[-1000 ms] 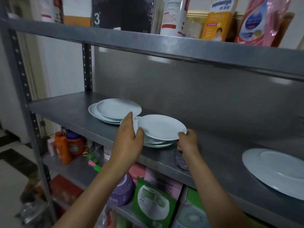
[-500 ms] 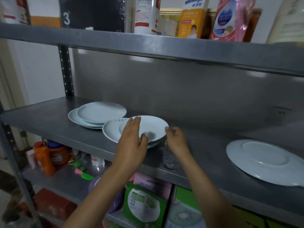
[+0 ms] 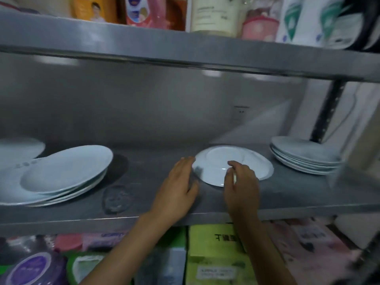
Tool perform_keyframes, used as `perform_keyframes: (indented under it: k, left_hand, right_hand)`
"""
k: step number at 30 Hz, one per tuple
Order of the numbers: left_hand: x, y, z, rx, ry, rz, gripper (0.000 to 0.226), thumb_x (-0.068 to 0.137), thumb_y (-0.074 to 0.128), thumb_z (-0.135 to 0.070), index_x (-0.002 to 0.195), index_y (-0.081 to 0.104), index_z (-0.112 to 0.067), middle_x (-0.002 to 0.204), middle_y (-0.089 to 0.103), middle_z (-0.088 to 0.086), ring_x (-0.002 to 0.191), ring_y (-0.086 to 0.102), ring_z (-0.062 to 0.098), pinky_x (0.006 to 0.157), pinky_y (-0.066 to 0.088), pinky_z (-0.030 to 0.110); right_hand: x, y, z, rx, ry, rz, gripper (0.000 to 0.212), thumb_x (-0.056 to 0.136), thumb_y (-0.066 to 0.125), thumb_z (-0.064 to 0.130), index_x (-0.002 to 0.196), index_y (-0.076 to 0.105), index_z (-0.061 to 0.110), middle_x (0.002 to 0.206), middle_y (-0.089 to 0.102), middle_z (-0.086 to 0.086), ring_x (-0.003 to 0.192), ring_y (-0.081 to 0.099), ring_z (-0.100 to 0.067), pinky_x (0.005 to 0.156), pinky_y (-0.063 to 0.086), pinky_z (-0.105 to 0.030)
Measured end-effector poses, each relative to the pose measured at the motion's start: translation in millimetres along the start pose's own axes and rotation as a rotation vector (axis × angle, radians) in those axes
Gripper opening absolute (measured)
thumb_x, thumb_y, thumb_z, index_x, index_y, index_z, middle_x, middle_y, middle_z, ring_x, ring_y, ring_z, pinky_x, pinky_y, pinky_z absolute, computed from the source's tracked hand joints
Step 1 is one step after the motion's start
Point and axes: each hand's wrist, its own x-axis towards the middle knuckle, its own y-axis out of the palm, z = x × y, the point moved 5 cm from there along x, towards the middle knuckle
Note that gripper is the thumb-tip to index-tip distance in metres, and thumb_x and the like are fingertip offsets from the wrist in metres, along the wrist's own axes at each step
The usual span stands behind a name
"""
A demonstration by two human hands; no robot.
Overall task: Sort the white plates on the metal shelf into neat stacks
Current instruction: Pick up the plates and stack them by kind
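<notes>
Head view, nearest first: boxes and packets (image 3: 218, 262) crowd the level below, under the front lip of the metal shelf (image 3: 144, 177). Both forearms reach up over that lip. Left hand (image 3: 176, 188) lies flat with fingers straight, fingertips touching the left rim of the middle plate (image 3: 232, 163); it grips nothing. Right hand (image 3: 240, 182) sits at the near rim of the same plate, fingers loosely curled over the edge; motion blur hides whether they actually pinch it, so grip cannot be told. The plate rests on the shelf, and a second rim seems to peek out at its right, possibly another plate beneath. A dark smudge (image 3: 117, 199) marks the metal to the left. Further left sits a leaning, uneven pile of plates (image 3: 61, 173), upper ones off-centre on the wider ones below. Far right, near the upright post (image 3: 329, 112), a tidier stack (image 3: 304, 157) of several plates. Upper shelf carries bottles and pouches (image 3: 213, 15). Judgement: the step is taking up the middle plate to join a stack. To do it well, get thumbs on top and fingers under opposite rims before lifting, raise it level rather than dragging across metal, check size against the target stack, and lower it centred so the rims line up. The leaning left pile probably needs squaring afterwards.
</notes>
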Motion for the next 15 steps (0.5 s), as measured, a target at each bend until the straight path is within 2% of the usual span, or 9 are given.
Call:
perform_keyframes:
  k: [3, 6, 9, 11, 15]
  left_hand:
    - [15, 37, -22, -0.013, 0.016, 0.073, 0.067, 0.093, 0.054, -0.042, 0.148, 0.022, -0.023, 0.155, 0.024, -0.006, 0.141, 0.016, 0.007, 0.105, 0.011, 0.015]
    - [34, 64, -44, -0.072, 0.022, 0.109, 0.082, 0.083, 0.061, -0.055, 0.149, 0.023, -0.021, 0.154, 0.026, -0.005, 0.14, 0.02, 0.011, 0.108, 0.015, 0.02]
    - [54, 92, -50, 0.111, 0.032, 0.166, 0.1, 0.073, 0.058, -0.072, 0.149, 0.019, -0.02, 0.156, 0.023, 0.0, 0.143, 0.017, 0.019, 0.117, 0.016, 0.04]
    - [63, 107, -47, 0.241, 0.009, 0.193, 0.106, 0.069, 0.052, -0.079, 0.149, 0.016, -0.02, 0.157, 0.02, 0.003, 0.144, 0.012, 0.024, 0.115, 0.016, 0.051]
    - [64, 122, -38, 0.339, -0.029, 0.219, 0.106, 0.07, 0.051, -0.078, 0.149, 0.012, -0.018, 0.157, 0.017, 0.005, 0.145, 0.004, 0.029, 0.113, 0.012, 0.058]
  right_hand:
    - [6, -23, -40, -0.155, -0.003, -0.028, 0.032, 0.088, 0.045, 0.014, 0.109, 0.068, 0.007, 0.104, 0.069, -0.013, 0.096, 0.062, -0.032, 0.084, 0.049, -0.042]
    - [13, -37, -75, -0.179, 0.047, -0.032, 0.031, 0.088, 0.045, 0.015, 0.109, 0.067, 0.006, 0.105, 0.068, -0.015, 0.096, 0.06, -0.034, 0.086, 0.046, -0.04]
    - [23, -43, -98, -0.161, 0.102, -0.03, 0.027, 0.089, 0.049, 0.009, 0.111, 0.065, 0.004, 0.107, 0.066, -0.017, 0.099, 0.056, -0.035, 0.088, 0.044, -0.041]
    - [26, -43, -107, -0.143, 0.123, -0.029, 0.026, 0.089, 0.051, 0.007, 0.111, 0.064, 0.004, 0.106, 0.065, -0.017, 0.1, 0.056, -0.034, 0.088, 0.045, -0.042]
    - [21, -41, -114, -0.105, 0.054, -0.025, 0.023, 0.088, 0.053, 0.007, 0.108, 0.063, 0.005, 0.106, 0.064, -0.014, 0.101, 0.056, -0.031, 0.087, 0.047, -0.043]
